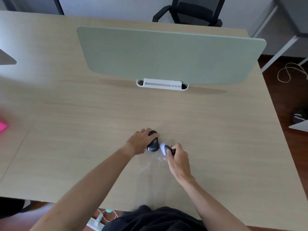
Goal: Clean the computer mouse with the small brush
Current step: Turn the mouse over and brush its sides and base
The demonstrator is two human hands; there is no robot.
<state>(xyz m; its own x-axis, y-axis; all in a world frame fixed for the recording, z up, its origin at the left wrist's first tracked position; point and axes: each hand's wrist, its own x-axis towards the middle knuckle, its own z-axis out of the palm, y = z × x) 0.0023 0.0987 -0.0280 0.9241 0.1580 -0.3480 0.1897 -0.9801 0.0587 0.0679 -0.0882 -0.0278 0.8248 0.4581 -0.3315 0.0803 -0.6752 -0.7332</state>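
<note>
Left hand [141, 140] is clamping the black mouse [153, 144], long axis running away from the person; right hand [177, 157] is pinching the small brush [164, 148], head just right of the mouse's side.

I see a pale wood tabletop [66, 97] with a green divider panel [166, 55] standing across it, a black office chair [191, 12] behind, and dark wooden floor [283, 90] at right.
</note>
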